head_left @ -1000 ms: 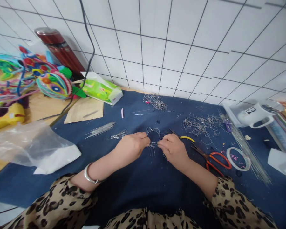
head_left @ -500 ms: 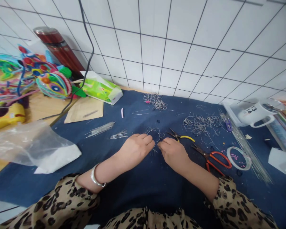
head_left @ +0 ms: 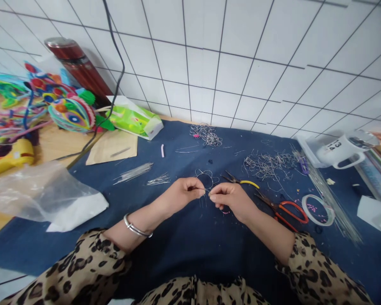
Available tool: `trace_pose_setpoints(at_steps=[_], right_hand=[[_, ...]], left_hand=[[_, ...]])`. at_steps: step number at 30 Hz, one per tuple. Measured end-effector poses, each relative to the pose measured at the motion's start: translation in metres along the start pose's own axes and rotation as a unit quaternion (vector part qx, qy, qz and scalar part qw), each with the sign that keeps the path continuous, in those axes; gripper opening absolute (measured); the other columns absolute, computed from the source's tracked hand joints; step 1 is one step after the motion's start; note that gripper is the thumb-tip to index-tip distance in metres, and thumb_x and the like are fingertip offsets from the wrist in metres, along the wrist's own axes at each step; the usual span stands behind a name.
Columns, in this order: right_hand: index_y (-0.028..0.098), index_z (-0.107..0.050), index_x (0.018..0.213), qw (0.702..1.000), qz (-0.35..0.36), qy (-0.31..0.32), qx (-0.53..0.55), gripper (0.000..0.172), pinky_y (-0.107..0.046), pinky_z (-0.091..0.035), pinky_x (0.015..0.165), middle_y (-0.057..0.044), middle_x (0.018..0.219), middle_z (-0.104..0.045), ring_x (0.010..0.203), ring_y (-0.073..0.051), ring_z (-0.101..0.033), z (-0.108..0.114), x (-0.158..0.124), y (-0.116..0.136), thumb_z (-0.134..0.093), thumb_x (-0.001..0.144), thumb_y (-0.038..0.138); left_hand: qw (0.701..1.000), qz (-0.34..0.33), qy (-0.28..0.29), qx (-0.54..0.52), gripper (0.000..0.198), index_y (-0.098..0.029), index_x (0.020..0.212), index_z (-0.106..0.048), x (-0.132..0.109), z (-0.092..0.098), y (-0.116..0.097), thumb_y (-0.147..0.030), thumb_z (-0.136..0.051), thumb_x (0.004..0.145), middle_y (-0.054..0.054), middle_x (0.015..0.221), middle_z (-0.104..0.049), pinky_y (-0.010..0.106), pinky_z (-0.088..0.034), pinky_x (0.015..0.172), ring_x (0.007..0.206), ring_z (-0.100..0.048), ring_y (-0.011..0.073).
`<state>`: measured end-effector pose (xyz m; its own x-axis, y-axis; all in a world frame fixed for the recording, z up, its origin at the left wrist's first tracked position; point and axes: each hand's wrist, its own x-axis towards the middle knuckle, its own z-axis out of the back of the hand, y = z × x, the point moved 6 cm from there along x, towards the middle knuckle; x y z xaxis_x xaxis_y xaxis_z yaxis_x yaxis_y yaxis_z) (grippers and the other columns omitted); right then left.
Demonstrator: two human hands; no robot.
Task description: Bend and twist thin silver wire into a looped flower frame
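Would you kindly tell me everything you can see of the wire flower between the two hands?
The wire flower is thin silvery wire, bent into a round ring with small petal loops along its far edge and loose strands trailing from its near side. It sits low over the dark blue cloth; whether it rests there is unclear. The left hand and right hand pinch its near strands between fingertips. Yellow-handled pliers lie just right of it.
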<state>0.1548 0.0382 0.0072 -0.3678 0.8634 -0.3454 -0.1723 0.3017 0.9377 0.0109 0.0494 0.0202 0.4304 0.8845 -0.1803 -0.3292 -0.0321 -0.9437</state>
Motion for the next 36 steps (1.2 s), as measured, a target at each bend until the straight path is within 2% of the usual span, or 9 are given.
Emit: trace_pose_setpoints(at_steps=[4, 9, 13, 17, 23, 29, 36], right_hand=[[0.016, -0.063, 0.075, 0.999, -0.002, 0.012, 0.039, 0.013, -0.020, -0.040, 0.051, 0.003, 0.060, -0.057, 0.052, -0.007, -0.049, -0.001, 0.001, -0.002, -0.064, 0.065, 0.024], [0.016, -0.064, 0.075, 0.998, -0.009, 0.019, 0.063, 0.013, -0.020, -0.040, 0.051, 0.003, 0.060, -0.056, 0.052, -0.006, -0.048, -0.003, 0.001, -0.005, -0.065, 0.064, 0.023], [0.016, -0.063, 0.076, 0.997, -0.001, 0.020, 0.073, 0.013, -0.022, -0.043, 0.055, 0.003, 0.062, -0.057, 0.055, -0.007, -0.050, -0.004, 0.001, -0.004, -0.064, 0.067, 0.024], [0.016, -0.063, 0.077, 0.999, 0.029, 0.018, 0.034, 0.013, -0.021, -0.043, 0.056, 0.002, 0.063, -0.058, 0.057, -0.007, -0.051, -0.003, 0.000, 0.006, -0.063, 0.069, 0.026], [0.015, -0.061, 0.078, 0.999, 0.011, 0.034, 0.030, 0.014, -0.023, -0.046, 0.055, 0.002, 0.061, -0.059, 0.054, -0.008, -0.054, -0.006, -0.002, 0.009, -0.063, 0.069, 0.025], [0.015, -0.060, 0.077, 0.997, 0.025, -0.018, 0.067, 0.014, -0.025, -0.049, 0.056, 0.002, 0.060, -0.060, 0.055, -0.009, -0.057, -0.005, -0.001, 0.000, -0.063, 0.070, 0.027], [0.015, -0.060, 0.076, 0.993, 0.036, -0.049, 0.103, 0.013, -0.025, -0.049, 0.056, 0.002, 0.061, -0.059, 0.055, -0.010, -0.057, -0.005, -0.003, 0.000, -0.064, 0.070, 0.027]], left_hand=[[0.992, 0.062, 0.044, -0.105, 0.013, -0.014, 0.076, -0.055, -0.001, -0.005, 0.006, -0.026, -0.056, 0.074, -0.004, 0.062, -0.047, 0.017, -0.027, 0.046, 0.051, -0.036, 0.0055], [0.980, 0.100, 0.082, -0.152, 0.016, -0.014, 0.076, -0.055, -0.003, -0.013, 0.012, -0.029, -0.060, 0.072, -0.005, 0.060, -0.045, 0.017, -0.020, 0.043, 0.048, -0.031, 0.0044], [0.974, 0.103, 0.080, -0.186, 0.016, -0.014, 0.076, -0.053, -0.004, -0.016, 0.013, -0.029, -0.059, 0.073, -0.005, 0.060, -0.044, 0.018, -0.017, 0.042, 0.047, -0.029, 0.0042], [0.971, 0.097, 0.071, -0.206, 0.017, -0.014, 0.074, -0.052, -0.004, -0.014, 0.010, -0.030, -0.060, 0.073, -0.005, 0.060, -0.044, 0.018, -0.015, 0.042, 0.046, -0.027, 0.0039], [0.967, 0.096, 0.077, -0.222, 0.016, -0.014, 0.074, -0.052, -0.003, -0.014, 0.010, -0.028, -0.061, 0.074, -0.004, 0.061, -0.046, 0.018, -0.014, 0.042, 0.046, -0.026, 0.0032], [0.960, 0.099, 0.067, -0.253, 0.022, -0.014, 0.074, -0.052, -0.002, -0.019, 0.016, -0.033, -0.063, 0.073, -0.004, 0.061, -0.045, 0.018, -0.012, 0.040, 0.044, -0.023, 0.0026], [0.961, 0.084, 0.044, -0.261, 0.021, -0.015, 0.075, -0.052, -0.003, -0.023, 0.015, -0.033, -0.063, 0.074, -0.005, 0.060, -0.043, 0.019, -0.012, 0.041, 0.044, -0.022, 0.0028]])
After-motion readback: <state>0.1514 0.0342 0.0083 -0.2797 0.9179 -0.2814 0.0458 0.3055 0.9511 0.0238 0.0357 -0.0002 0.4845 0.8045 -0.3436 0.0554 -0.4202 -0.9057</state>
